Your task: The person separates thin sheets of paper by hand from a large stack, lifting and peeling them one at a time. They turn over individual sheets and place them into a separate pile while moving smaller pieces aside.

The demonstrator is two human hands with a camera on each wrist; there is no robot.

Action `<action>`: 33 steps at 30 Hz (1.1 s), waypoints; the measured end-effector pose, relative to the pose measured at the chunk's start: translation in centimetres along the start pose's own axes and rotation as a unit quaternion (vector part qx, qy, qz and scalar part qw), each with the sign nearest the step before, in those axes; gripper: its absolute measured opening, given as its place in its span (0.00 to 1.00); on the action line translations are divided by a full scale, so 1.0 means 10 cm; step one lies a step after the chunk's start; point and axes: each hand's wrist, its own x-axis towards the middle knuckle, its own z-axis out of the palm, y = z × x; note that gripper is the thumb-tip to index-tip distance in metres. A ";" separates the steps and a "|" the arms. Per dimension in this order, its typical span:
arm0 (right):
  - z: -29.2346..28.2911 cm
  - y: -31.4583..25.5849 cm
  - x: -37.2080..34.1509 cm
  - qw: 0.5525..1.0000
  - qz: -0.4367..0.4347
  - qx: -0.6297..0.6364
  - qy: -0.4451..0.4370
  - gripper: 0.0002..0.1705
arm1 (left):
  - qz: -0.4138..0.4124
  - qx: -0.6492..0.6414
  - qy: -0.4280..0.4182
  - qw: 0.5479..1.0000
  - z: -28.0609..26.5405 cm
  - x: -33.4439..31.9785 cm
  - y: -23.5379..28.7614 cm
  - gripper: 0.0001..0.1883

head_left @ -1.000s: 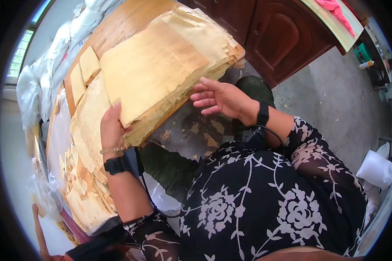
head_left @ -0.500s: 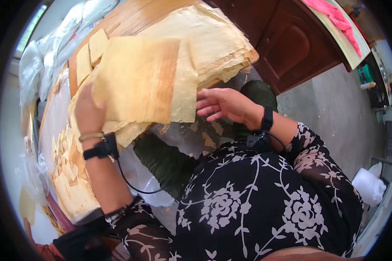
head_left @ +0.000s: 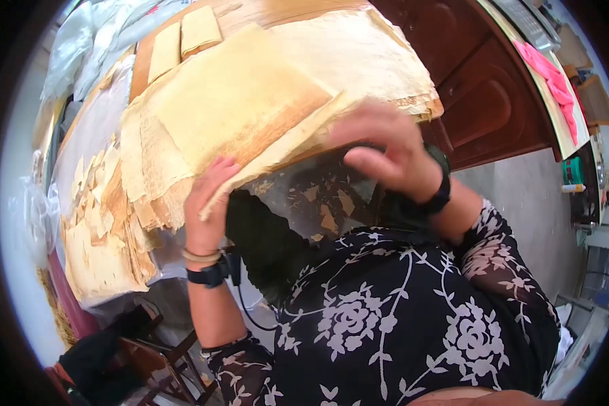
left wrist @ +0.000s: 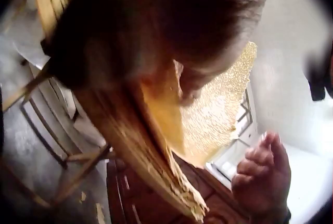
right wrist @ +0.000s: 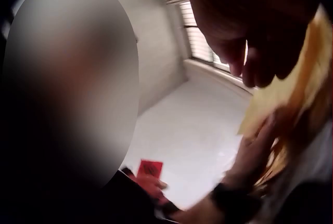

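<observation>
A broad pale yellow sheet (head_left: 237, 95), browned along one edge, lies slanted over a stack of similar thin, ragged sheets (head_left: 358, 51). My left hand (head_left: 208, 203) grips its near corner, fingertips on top, where a narrow strip of the near edge stands raised. In the left wrist view the held sheet (left wrist: 218, 104) looks glossy and rough, beside the layered edge of the stack (left wrist: 161, 167). My right hand (head_left: 389, 149), blurred, hovers beside the sheet's right end with loosely bent fingers and thumb apart, holding nothing.
Two small folded bundles (head_left: 200, 30) rest on the wooden table (head_left: 250, 8). Broken flakes (head_left: 101, 210) pile up at the left, and more scraps (head_left: 328, 220) lie below the front edge. A dark red cabinet (head_left: 487, 101) borders the right. Folding chairs (head_left: 155, 355) stand lower left.
The top sheet was swung round on the stack, first jutting over the front edge, now lying slanted. My left hand moved left, then back right with it; my right hand rose and moved right.
</observation>
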 end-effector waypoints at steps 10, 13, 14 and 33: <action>0.17 0.89 0.37 0.960 0.192 0.193 -0.064 0.32 | -0.169 -0.055 -0.022 0.984 -0.45 0.08 0.02 0.17; 0.24 0.87 0.38 0.937 0.252 0.242 -0.003 0.20 | -0.100 -0.051 -0.015 0.994 -0.39 0.06 -0.13 0.16; 0.24 0.86 0.40 0.939 0.253 0.231 0.008 0.17 | -0.059 -0.058 0.014 0.996 -0.36 0.04 -0.18 0.15; 0.67 0.80 0.89 0.935 -0.081 -0.334 -0.085 0.41 | -0.311 -0.005 0.118 0.943 -0.06 0.54 -0.55 0.19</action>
